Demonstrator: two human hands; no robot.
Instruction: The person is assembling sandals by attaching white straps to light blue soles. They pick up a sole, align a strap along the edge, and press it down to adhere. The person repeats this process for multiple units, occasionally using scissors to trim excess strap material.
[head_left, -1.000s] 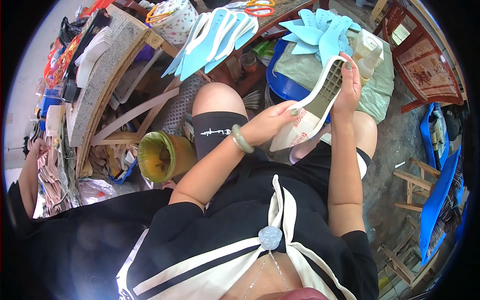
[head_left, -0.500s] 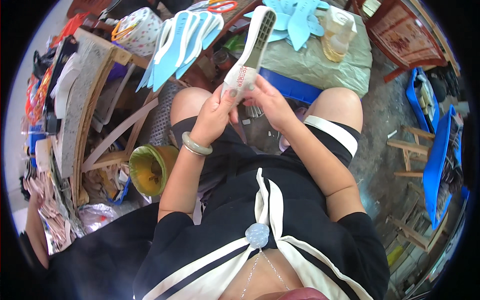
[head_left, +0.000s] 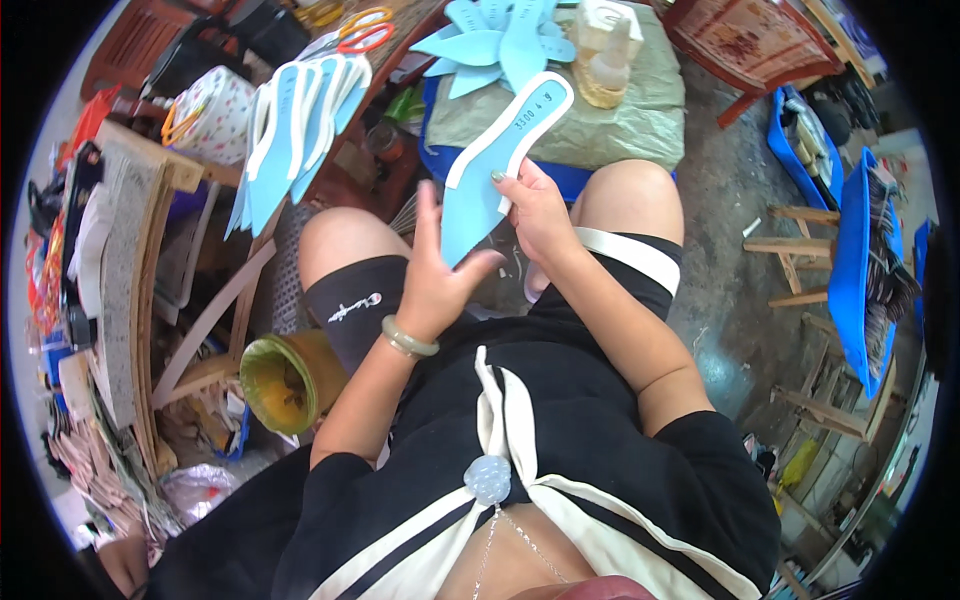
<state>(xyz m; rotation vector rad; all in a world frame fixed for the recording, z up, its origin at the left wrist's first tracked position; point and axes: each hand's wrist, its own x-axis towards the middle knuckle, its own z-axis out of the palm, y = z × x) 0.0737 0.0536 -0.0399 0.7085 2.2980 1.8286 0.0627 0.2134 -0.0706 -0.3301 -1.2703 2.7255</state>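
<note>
Turned over since half a second ago: one blue insole [head_left: 490,165] with white edging, blue face up now in place of the gridded underside and printed film. Raised over the space between the knees, rounded end pointing away and to the right, pointed end down beside the left palm. No longer pinched by both hands: grip of the right hand [head_left: 543,215] clamped on the insole's right edge, thumb on top; grip of the left hand [head_left: 438,290] opened since then, thumb and fingers well apart near the pointed end. Cannot tell whether touching there or just beside.

By count: one insole in hand; at least four white-edged insoles [head_left: 287,125] overlapping by the edge of the tabletop [head_left: 415,28]; at least five plain blue insoles [head_left: 520,50] fanned on a pale green cloth [head_left: 640,130]; exact numbers hidden by overlap. On the tabletop, one pair of scissors [head_left: 346,33] with orange handles. On the cloth, one translucent container [head_left: 610,65], yellowish at the base. To the left, one green-lined bin [head_left: 318,365]; to the right, at least two blue tubs [head_left: 847,270]. On the left wrist, one pale bangle [head_left: 410,342].
</note>
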